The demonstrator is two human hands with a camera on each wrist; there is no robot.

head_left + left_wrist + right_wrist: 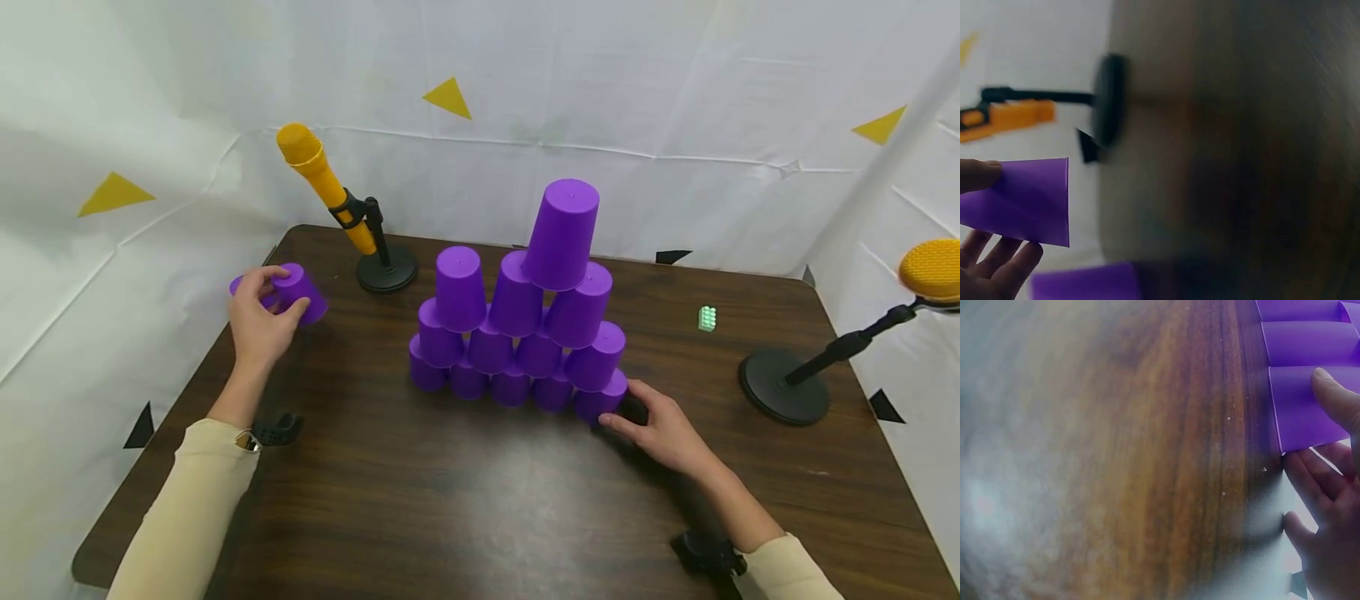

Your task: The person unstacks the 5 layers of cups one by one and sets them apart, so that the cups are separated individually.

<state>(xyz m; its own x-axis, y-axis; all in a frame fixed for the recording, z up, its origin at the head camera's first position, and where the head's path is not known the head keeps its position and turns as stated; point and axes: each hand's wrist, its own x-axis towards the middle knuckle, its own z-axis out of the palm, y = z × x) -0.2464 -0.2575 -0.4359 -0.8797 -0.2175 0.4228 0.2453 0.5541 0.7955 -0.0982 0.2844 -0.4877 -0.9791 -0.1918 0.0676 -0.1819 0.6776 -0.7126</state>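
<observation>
My left hand (262,321) pinches an upside-down purple cup (309,302) between thumb and fingers, at the left of the table. A second purple cup (236,285) shows just beyond the fingers, and low in the left wrist view. Upside-down purple cups form a stepped pyramid in the middle, with a lone top cup (564,229) over the right side of the third row. At the pyramid's lower right corner my right hand (667,433) holds the end cup (596,404) of the bottom row, thumb on its front and fingers round its side (1304,412).
Behind and left stands a yellow microphone (318,175) on a black stand (386,268). Toward the right are another yellow-headed microphone (933,268) with a round black base (783,387) and a small green block (707,318). White sheeting (675,75) borders the brown table (480,517).
</observation>
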